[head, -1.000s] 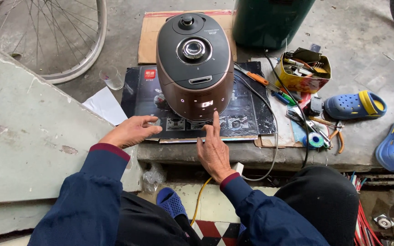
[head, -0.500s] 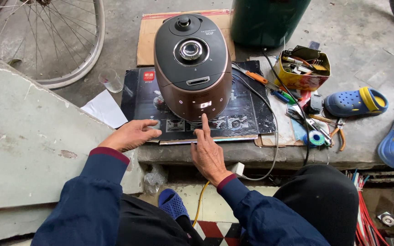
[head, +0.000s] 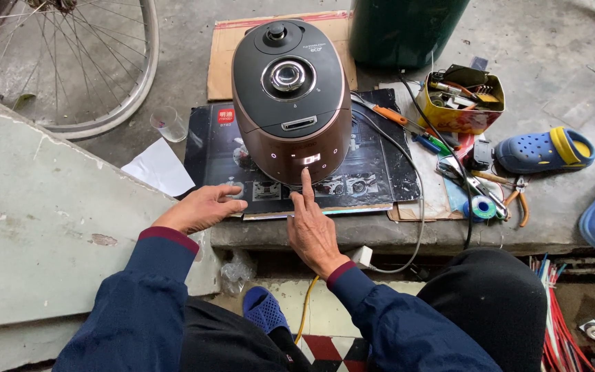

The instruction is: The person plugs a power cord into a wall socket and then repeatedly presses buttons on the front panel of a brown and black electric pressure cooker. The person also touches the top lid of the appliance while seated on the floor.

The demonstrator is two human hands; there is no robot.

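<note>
The right hand (head: 315, 231) points 1 finger at the lit panel on the cooker (head: 290, 96), other fingers curled, holding nothing. The left hand (head: 201, 207) lies open and flat on the dark mat (head: 380, 162). The cooker stands mid-surface. Seemingly button-testing; pressing needs a light, steady touch. A tool tin (head: 459, 103), pliers (head: 514, 200) and cable (head: 414, 207) crowd the right.

The left hand (head: 201, 208) lies flat, palm down, fingers loosely spread. The right hand (head: 313, 231) points forward, index finger extended, other fingers curled.
</note>
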